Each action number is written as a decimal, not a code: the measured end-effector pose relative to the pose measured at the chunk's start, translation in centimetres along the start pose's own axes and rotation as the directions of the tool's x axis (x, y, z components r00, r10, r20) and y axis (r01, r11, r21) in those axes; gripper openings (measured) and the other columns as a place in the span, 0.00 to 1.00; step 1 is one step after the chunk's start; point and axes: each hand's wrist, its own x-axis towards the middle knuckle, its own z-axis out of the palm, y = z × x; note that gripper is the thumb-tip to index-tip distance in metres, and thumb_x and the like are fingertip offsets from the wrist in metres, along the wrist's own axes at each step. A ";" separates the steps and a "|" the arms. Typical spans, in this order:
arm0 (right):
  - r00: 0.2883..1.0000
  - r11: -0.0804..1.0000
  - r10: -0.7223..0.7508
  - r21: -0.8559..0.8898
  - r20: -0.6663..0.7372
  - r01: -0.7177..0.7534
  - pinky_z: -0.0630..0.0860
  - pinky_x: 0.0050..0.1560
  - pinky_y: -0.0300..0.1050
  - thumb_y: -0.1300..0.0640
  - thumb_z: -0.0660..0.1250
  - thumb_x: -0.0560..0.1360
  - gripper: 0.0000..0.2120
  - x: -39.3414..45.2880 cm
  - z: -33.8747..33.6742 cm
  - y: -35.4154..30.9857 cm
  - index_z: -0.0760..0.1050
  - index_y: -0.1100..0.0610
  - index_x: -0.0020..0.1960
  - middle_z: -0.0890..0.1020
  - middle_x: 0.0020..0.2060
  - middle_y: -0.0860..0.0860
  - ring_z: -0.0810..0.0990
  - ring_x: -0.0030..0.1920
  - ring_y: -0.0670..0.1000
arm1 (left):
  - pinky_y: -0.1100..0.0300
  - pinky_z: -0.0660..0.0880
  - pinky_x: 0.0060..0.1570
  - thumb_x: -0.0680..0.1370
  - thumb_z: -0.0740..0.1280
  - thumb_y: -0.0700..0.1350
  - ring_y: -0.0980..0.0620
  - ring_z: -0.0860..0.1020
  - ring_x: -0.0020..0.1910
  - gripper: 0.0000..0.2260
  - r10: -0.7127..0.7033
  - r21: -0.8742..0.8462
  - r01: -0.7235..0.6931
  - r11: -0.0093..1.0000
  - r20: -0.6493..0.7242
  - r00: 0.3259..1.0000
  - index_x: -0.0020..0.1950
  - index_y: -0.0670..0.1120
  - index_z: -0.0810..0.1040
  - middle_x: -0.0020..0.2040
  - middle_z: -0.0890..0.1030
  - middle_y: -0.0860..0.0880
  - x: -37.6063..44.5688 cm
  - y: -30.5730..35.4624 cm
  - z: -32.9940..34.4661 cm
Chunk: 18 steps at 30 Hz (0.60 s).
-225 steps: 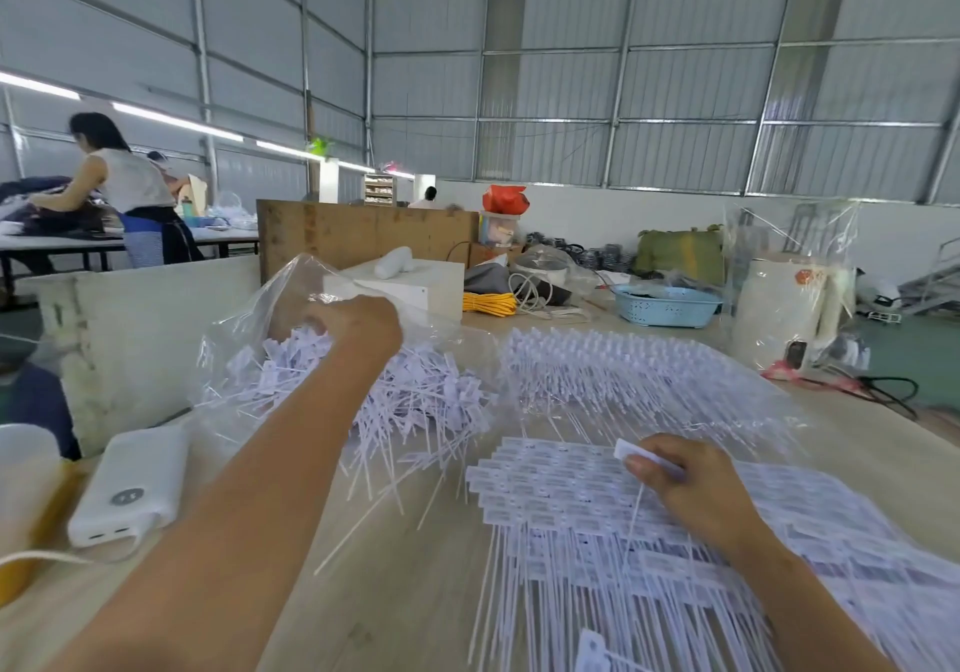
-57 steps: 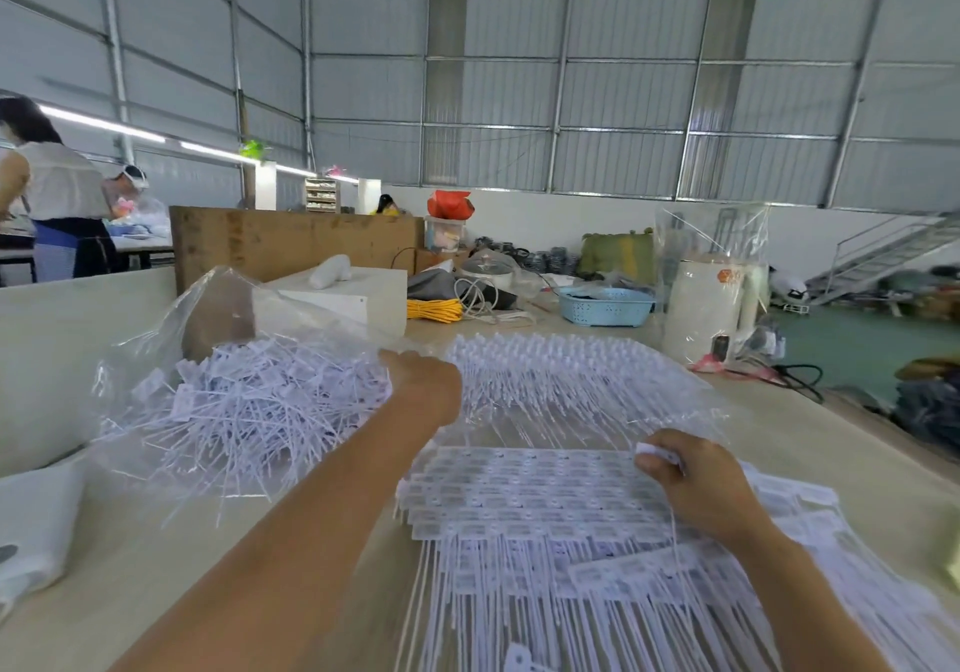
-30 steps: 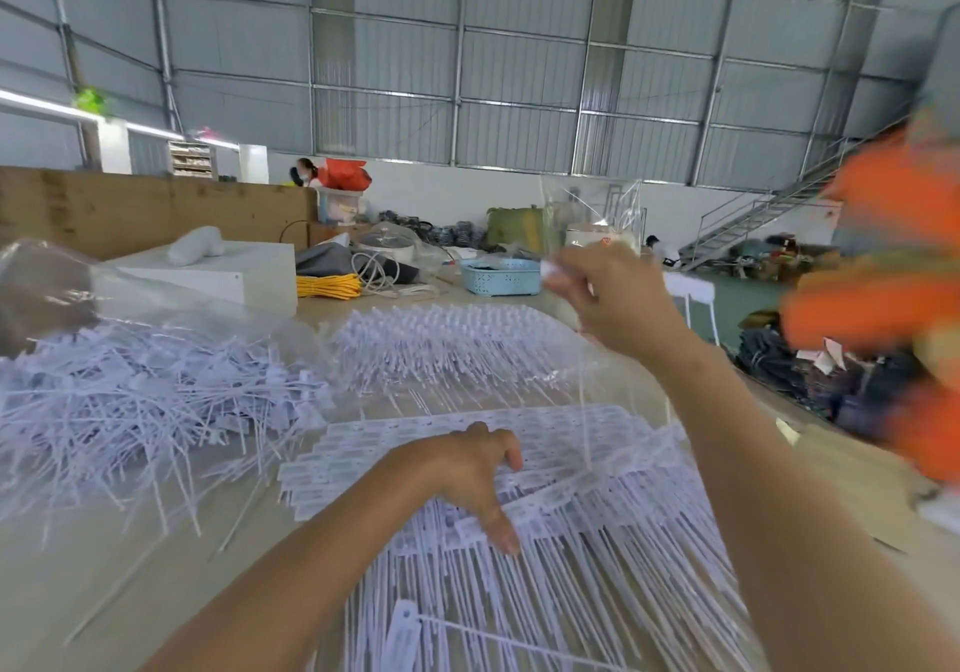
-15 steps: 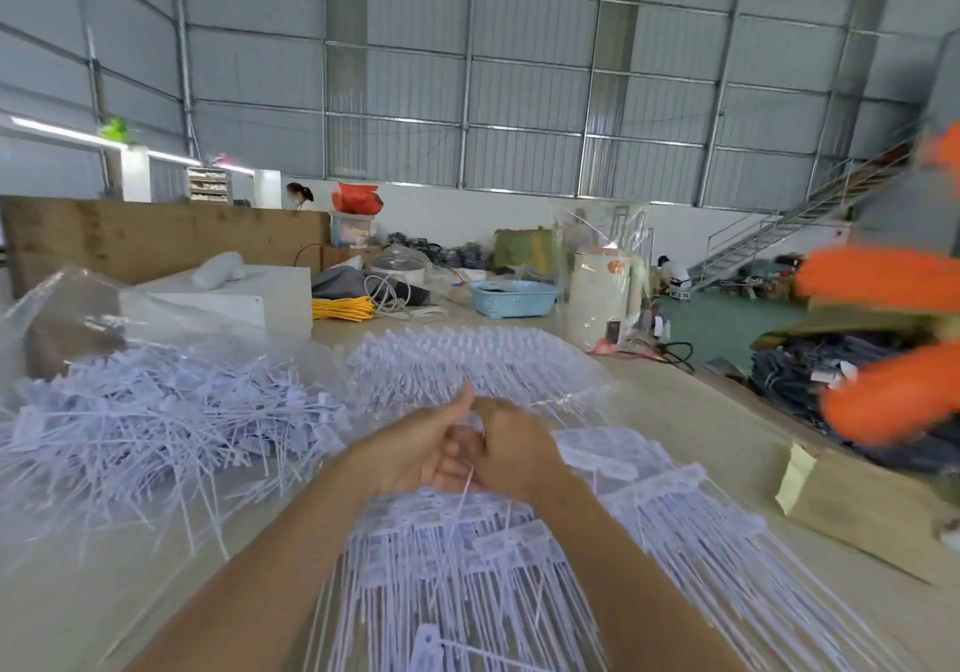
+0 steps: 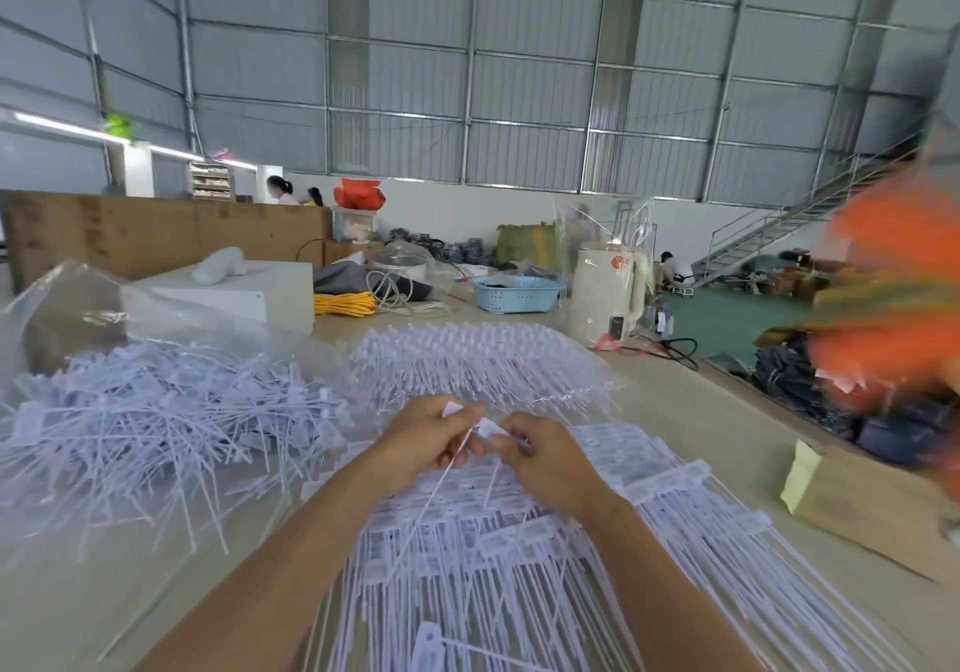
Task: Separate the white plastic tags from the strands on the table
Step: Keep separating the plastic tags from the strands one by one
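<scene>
The table [image 5: 691,411] fills the lower half of the frame, a pale tan surface running from the left edge to the right. In the lower centre lies the sheet of joined tags [image 5: 519,557]: rows of white plastic tags with their thin strands trailing toward the bottom edge. At centre left sits the loose pile [image 5: 156,422] of separated white tags and strands, tangled, partly covered by a clear plastic bag [image 5: 67,307]. Above centre, a second fan-shaped sheet [image 5: 483,359] of tags lies flat on the table beyond the hands.

At lower right a brown box [image 5: 872,510] rests on the table near the right edge. Toward the upper centre stand a white kettle [image 5: 605,292] and, left of it, a blue basket [image 5: 514,294]. A white box [image 5: 249,294] stands at centre left.

The left hand [image 5: 426,442] and the right hand [image 5: 550,458] meet at the centre of the frame, held just above the joined sheet. The fingertips of both are pinched together on one small white tag [image 5: 485,424], each hand closed on it. A strand [image 5: 441,484] hangs from this tag down toward the sheet.
</scene>
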 end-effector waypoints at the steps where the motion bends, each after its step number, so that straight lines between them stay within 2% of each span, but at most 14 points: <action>1: 1.000 0.999 0.002 0.040 0.002 -0.002 0.63 0.37 0.45 0.54 0.62 0.79 0.13 0.0 0.0 -0.1 0.71 0.60 0.38 0.68 0.28 0.49 0.66 0.32 0.49 | 0.64 0.65 0.25 0.79 0.66 0.47 0.53 0.73 0.24 0.10 0.036 0.026 -0.036 0.999 -0.006 0.999 0.41 0.42 0.77 0.30 0.81 0.47 0.0 0.1 0.1; 4: 1.000 0.997 -0.014 0.071 0.008 0.013 0.64 0.38 0.46 0.54 0.61 0.79 0.15 0.1 0.4 -0.4 0.73 0.66 0.42 0.69 0.31 0.54 0.66 0.33 0.51 | 0.65 0.64 0.23 0.79 0.66 0.46 0.53 0.70 0.21 0.11 0.122 0.079 -0.118 0.990 -0.056 0.991 0.39 0.42 0.76 0.27 0.78 0.47 0.0 0.3 0.6; 7: 0.999 0.994 -0.005 0.113 0.034 0.001 0.70 0.40 0.47 0.56 0.61 0.79 0.12 0.9 0.4 -0.9 0.75 0.65 0.47 0.76 0.36 0.59 0.72 0.36 0.54 | 0.65 0.65 0.23 0.79 0.65 0.44 0.54 0.69 0.20 0.11 0.158 0.075 -0.150 0.986 -0.105 0.982 0.39 0.40 0.75 0.27 0.76 0.46 -0.1 0.6 0.8; 9: 0.996 0.990 0.015 0.137 0.084 -0.026 0.71 0.39 0.43 0.58 0.61 0.79 0.10 1.4 0.2 -1.3 0.76 0.63 0.50 0.78 0.40 0.57 0.73 0.37 0.52 | 0.65 0.66 0.24 0.80 0.65 0.44 0.54 0.69 0.20 0.11 0.170 0.073 -0.161 0.984 -0.125 0.978 0.39 0.39 0.74 0.27 0.75 0.45 -0.3 0.6 0.8; 11: 0.993 0.995 -0.001 0.103 0.117 -0.011 0.68 0.37 0.41 0.58 0.61 0.79 0.11 1.9 0.2 -1.5 0.77 0.65 0.48 0.77 0.39 0.56 0.73 0.38 0.51 | 0.65 0.67 0.24 0.80 0.65 0.43 0.56 0.69 0.20 0.12 0.167 0.067 -0.159 0.985 -0.142 0.976 0.37 0.41 0.74 0.28 0.74 0.44 -0.4 0.4 0.9; 14: 0.992 0.998 -0.020 0.061 0.124 0.013 0.65 0.38 0.45 0.57 0.62 0.79 0.15 2.1 0.4 -1.4 0.77 0.71 0.46 0.76 0.37 0.63 0.71 0.37 0.53 | 0.65 0.67 0.25 0.80 0.64 0.44 0.57 0.69 0.21 0.13 0.164 0.103 -0.149 0.983 -0.163 0.973 0.35 0.44 0.72 0.27 0.73 0.45 -0.4 0.1 1.0; 16: 0.995 0.998 -0.038 0.060 0.093 0.033 0.68 0.41 0.47 0.58 0.62 0.79 0.13 2.0 0.8 -1.2 0.78 0.69 0.48 0.79 0.41 0.65 0.73 0.39 0.54 | 0.63 0.67 0.27 0.80 0.64 0.44 0.55 0.70 0.23 0.14 0.175 0.130 -0.153 0.980 -0.176 0.969 0.35 0.44 0.72 0.27 0.73 0.46 -0.5 -0.1 1.1; 18: 0.998 0.998 -0.052 0.021 0.027 0.051 0.70 0.43 0.47 0.58 0.62 0.79 0.11 1.8 1.2 -1.2 0.80 0.64 0.49 0.81 0.45 0.62 0.75 0.41 0.54 | 0.62 0.67 0.27 0.80 0.65 0.44 0.54 0.70 0.23 0.14 0.168 0.128 -0.145 0.981 -0.195 0.966 0.35 0.44 0.72 0.27 0.74 0.46 -0.6 -0.1 1.2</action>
